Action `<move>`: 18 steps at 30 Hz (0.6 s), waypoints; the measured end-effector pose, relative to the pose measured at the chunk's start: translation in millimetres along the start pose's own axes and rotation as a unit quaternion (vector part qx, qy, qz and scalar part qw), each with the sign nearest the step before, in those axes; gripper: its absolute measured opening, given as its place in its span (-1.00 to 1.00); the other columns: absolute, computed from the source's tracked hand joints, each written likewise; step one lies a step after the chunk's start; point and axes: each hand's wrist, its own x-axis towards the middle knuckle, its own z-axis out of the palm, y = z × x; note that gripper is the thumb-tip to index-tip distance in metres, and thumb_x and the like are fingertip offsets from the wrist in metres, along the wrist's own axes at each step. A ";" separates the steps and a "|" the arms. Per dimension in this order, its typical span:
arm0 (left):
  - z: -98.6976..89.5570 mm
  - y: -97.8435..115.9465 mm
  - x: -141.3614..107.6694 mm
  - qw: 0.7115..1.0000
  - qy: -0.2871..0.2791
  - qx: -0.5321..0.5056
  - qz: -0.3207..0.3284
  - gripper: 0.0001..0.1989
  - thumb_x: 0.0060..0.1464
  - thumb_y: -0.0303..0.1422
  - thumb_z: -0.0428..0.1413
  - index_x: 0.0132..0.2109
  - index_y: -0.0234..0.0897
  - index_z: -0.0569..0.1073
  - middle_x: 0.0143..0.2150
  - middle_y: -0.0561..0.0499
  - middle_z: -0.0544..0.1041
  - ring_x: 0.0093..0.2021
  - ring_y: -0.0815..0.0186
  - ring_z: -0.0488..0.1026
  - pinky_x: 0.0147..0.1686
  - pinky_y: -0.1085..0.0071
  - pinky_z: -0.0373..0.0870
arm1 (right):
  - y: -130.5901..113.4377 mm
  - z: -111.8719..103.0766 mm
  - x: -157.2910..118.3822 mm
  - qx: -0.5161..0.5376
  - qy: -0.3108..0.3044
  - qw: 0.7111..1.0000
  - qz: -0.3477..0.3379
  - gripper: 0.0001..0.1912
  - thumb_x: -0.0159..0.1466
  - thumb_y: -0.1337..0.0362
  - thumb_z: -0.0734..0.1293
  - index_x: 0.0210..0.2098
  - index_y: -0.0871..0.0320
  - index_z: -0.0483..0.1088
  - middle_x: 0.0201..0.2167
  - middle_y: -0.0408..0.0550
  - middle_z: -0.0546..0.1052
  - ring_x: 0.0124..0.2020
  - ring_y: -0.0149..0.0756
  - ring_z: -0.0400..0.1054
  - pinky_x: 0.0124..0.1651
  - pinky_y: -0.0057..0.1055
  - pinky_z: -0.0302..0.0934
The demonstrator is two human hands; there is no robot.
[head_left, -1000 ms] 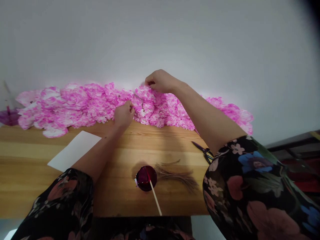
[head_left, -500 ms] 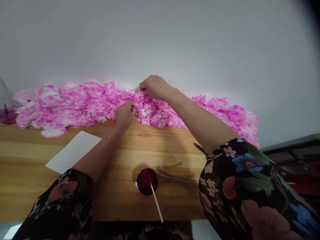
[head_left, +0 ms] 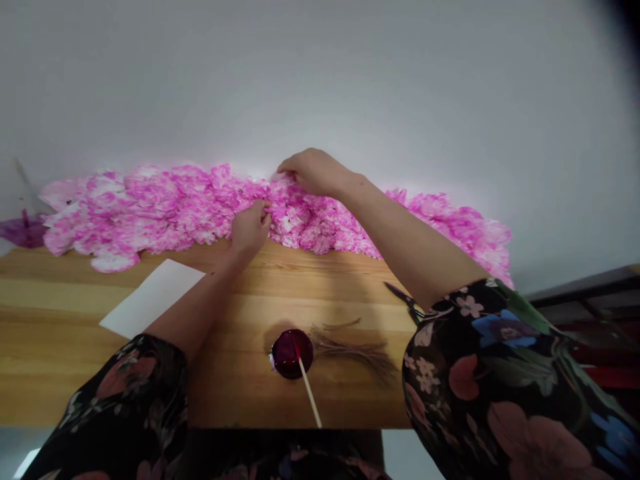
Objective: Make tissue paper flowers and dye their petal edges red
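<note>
sitting a little farther left than a second ago, the right hand (head_left: 313, 172) is bending its fingers down at the far edge of the pink-and-white flowers (head_left: 165, 203), which are lying along the far side of the table (head_left: 270, 293). the left hand (head_left: 250, 228) is keeping thumb and forefinger together at their near edge. what either is pinching, i cannot tell. nearer, a stick (head_left: 311, 397) is leaning in a dark bowl (head_left: 285, 359).

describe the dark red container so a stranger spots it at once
On the wooden table, look toward the near edge, across from the pink-and-white flowers. Just left of the loose brown stems sits the round container; unlike them, it's dark purplish red, with a pale stick poking out.
</note>
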 end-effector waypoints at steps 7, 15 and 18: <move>-17.0 -5.5 -19.4 1.000 -0.025 -0.010 0.008 -0.46 0.33 -0.44 0.09 0.41 -0.31 0.50 -0.22 -0.07 0.68 -0.21 0.13 0.64 -0.14 0.34 0.43 | -3.1 -25.7 -46.2 0.057 0.084 0.995 0.010 -0.31 0.39 0.58 0.12 0.37 0.15 0.56 0.25 0.04 0.68 0.18 -0.12 0.58 0.28 -0.15 0.37; -27.4 -21.1 -34.8 0.999 0.013 -0.004 0.033 -0.54 0.35 -0.33 0.08 0.31 -0.27 0.57 -0.29 -0.04 0.63 -0.26 0.13 0.56 -0.20 0.32 0.37 | -12.1 -9.2 -148.5 0.135 0.122 0.982 0.050 -0.49 0.50 0.38 0.19 0.26 0.06 0.64 0.19 0.04 0.73 0.17 -0.05 0.62 0.26 -0.04 0.47; -30.7 -19.4 -37.5 0.999 -0.001 -0.015 0.030 -0.61 0.35 -0.33 0.09 0.22 -0.28 0.61 -0.24 -0.06 0.67 -0.24 0.13 0.58 -0.17 0.31 0.39 | -21.7 5.0 -187.1 0.161 0.116 0.977 0.082 -0.54 0.51 0.32 0.22 0.22 0.11 0.67 0.14 0.10 0.75 0.07 -0.02 0.67 0.11 -0.07 0.53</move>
